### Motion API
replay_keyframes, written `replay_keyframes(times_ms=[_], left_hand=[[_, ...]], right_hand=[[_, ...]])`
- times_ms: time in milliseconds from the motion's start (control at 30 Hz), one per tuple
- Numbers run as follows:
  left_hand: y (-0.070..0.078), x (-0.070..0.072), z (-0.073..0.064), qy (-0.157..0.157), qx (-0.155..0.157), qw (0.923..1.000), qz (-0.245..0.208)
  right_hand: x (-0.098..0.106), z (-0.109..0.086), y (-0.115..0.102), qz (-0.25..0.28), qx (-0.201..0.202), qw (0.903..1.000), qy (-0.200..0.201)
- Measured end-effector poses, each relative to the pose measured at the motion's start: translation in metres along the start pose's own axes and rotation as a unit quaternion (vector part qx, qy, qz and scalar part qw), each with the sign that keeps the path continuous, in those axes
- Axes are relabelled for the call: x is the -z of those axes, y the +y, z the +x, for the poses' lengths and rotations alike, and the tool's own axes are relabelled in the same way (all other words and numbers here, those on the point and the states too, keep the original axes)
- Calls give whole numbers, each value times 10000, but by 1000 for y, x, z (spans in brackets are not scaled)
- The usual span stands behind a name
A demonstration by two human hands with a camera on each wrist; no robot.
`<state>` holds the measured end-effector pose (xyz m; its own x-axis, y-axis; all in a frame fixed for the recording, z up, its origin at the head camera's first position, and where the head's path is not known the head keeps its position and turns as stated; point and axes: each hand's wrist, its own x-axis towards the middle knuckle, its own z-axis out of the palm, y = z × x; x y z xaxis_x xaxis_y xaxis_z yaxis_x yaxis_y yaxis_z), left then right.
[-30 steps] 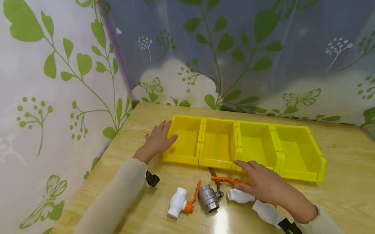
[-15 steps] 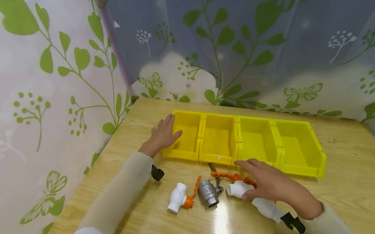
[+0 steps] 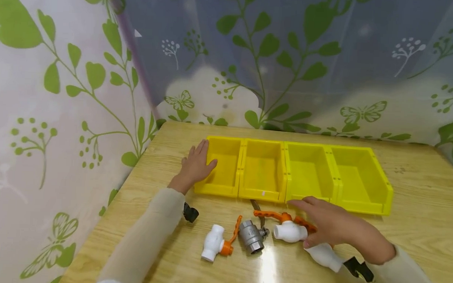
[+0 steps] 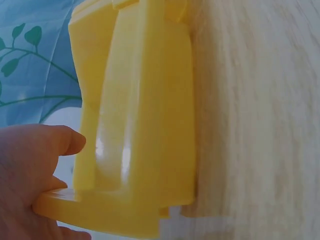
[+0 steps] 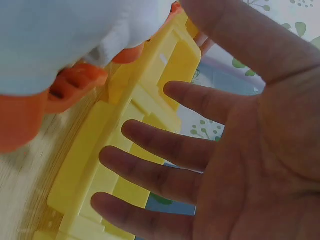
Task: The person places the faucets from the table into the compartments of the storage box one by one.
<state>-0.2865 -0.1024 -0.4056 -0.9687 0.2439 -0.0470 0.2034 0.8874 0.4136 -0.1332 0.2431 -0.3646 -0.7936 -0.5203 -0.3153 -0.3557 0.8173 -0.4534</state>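
My left hand lies at the outer side of the leftmost yellow bin, fingers straight along the wall and thumb over the rim. The left wrist view shows that bin's wall between thumb and fingers. My right hand is spread just in front of the bins, above two white ball valves, one nearer the bins, another by the wrist. Its fingers are straight, with nothing held. A metal ball valve and a third white valve with an orange handle lie left of it.
Several yellow bins stand joined in a row, the rightmost one included, on a wooden table. Behind them hangs a patterned cloth, and a similar one borders the left side.
My left hand has shifted slightly right against the bin, its thumb further over the rim. My right hand has moved a little right, and its thumb has drawn back from the nearer white valve.
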Motion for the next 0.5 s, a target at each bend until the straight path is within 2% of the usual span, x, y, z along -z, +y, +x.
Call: replay_keyframes(times_ms=[233, 500], left_hand=[[-2, -4, 1, 89, -33, 9999, -142], [-4, -9, 3, 268, -219, 9994, -7]], right_hand=[[2, -4, 10, -7, -175, 9998, -57], [3, -7, 16, 81, -387, 9991, -155]])
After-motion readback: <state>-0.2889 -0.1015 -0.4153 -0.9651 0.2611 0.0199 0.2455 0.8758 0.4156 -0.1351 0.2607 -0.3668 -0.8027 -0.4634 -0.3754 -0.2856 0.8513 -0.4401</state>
